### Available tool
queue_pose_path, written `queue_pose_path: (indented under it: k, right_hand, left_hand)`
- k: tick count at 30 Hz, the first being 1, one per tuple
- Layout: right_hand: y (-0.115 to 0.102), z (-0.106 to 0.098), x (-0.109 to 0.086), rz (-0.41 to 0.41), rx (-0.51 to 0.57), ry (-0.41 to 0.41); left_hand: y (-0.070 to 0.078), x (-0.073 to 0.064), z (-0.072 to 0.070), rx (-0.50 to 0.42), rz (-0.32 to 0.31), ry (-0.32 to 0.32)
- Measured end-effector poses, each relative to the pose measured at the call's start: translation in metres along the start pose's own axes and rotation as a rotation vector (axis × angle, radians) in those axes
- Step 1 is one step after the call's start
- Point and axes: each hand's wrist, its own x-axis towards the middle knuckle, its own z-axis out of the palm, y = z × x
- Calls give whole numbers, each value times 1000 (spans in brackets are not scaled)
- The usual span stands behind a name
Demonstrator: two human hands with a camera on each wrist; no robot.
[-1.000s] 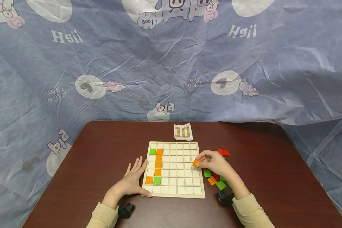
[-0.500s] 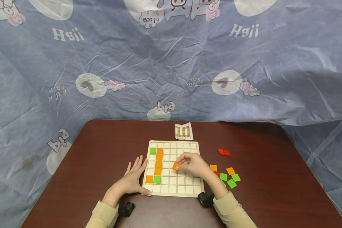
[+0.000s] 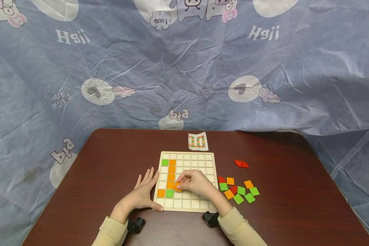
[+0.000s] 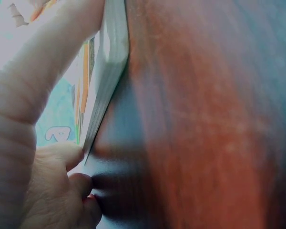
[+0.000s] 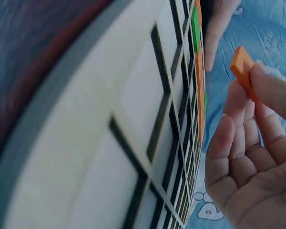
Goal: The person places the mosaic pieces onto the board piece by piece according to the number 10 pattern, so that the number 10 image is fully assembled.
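Observation:
A pale wooden grid board (image 3: 200, 161) lies on the dark table, with a column of orange tiles (image 3: 171, 172) and two green tiles (image 3: 169, 194) at its left side. My right hand (image 3: 193, 182) hovers over the board's lower left part and pinches an orange tile (image 3: 176, 186) (image 5: 241, 69) between thumb and fingers. My left hand (image 3: 142, 194) lies flat on the table, fingers straight, thumb against the board's left front corner (image 4: 107, 71).
Loose orange, green and red tiles (image 3: 238, 190) lie right of the board, with two red pieces (image 3: 241, 164) farther back. A small pattern card (image 3: 198, 141) lies behind the board. Wrinkled blue printed cloth (image 3: 184, 68) hangs around the brown table (image 3: 295, 191).
My right hand carried the orange tile from the board's right edge leftward across the board to beside the orange column. The left hand stayed put.

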Motion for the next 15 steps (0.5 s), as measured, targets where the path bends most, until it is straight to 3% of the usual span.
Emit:
queue_pose_path:
  k: [9, 15]
  right_hand:
    - [-2, 14, 1, 3, -183, 26]
    - [-2, 17, -2, -27, -240, 28]
  left_hand:
    - [-3, 0, 2, 1, 2, -1]
    - [-4, 1, 1, 0, -1, 1]
